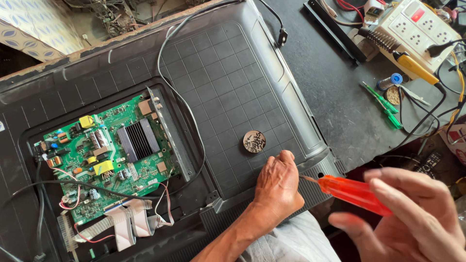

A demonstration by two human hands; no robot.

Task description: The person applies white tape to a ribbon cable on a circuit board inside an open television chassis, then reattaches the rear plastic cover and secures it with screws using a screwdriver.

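A flat television lies face down with its black ribbed back cover [228, 77] up. An opening at the left bares a green circuit board [104, 153] with a black heat sink. My left hand [278, 187] rests on the cover's lower edge, fingers curled against it. My right hand [412, 213] holds a screwdriver with a translucent orange handle [352, 193], its thin tip pointing at the cover's edge by my left thumb. A small round dish of screws [254, 141] sits on the cover just above my left hand.
A black power cord [187, 104] trails across the cover. On the dark bench at the right lie a white socket strip [420, 31], a yellow-handled soldering iron [412, 67], green screwdrivers [386, 107], a solder spool [391, 81] and loose wires.
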